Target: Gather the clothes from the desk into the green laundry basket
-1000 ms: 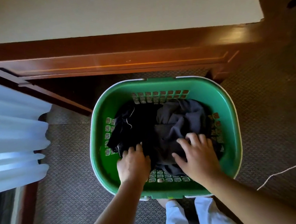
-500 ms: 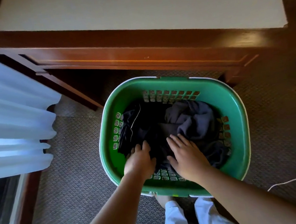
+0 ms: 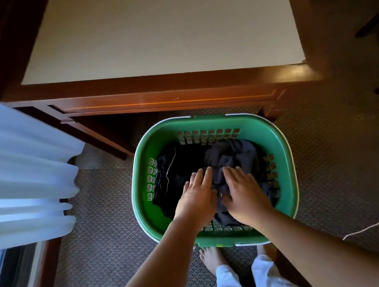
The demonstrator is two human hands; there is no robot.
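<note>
Carpet (image 3: 104, 234), one desk (image 3: 160, 29) behind. One basket (image 3: 274, 139), two garments inside: black garment (image 3: 174, 168), grey garment (image 3: 234, 155). Flat, fingers straight, pressing them: left hand (image 3: 196, 196), right hand (image 3: 243, 193).

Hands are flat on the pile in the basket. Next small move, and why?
Probably lift both hands out: the left hand and right hand lie flat on the dark clothes, which sit down inside the green laundry basket, and the desk top shows no garment on it.
</note>
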